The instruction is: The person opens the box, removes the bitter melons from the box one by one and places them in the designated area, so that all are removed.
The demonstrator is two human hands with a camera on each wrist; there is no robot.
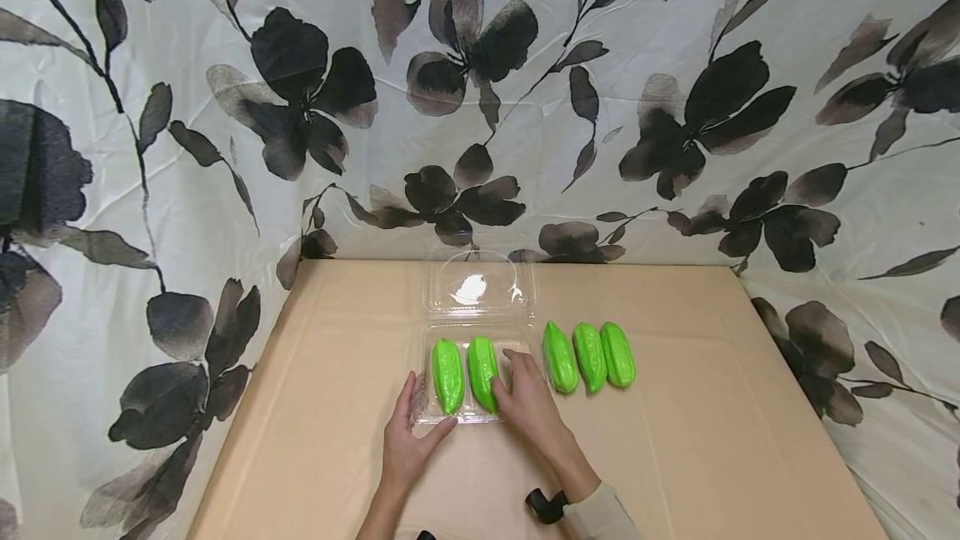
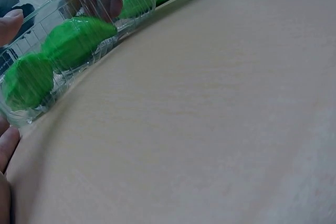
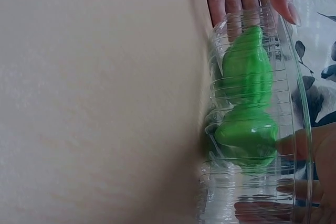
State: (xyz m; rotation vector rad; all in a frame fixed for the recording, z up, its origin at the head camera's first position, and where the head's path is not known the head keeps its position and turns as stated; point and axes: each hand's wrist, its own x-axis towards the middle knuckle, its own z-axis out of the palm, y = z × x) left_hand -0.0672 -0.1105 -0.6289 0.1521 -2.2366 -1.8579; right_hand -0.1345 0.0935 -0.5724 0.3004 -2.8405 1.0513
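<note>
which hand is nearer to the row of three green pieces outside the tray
Right. The right hand is over the tray's right part, just left of the three green pieces; the left hand is farther off, at the tray's near left corner.

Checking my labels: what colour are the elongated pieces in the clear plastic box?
Bright green; the elongated pieces in the clear box show best in the head view.

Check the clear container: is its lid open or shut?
Open: the head view shows its lid folded back, away from the container.
</note>
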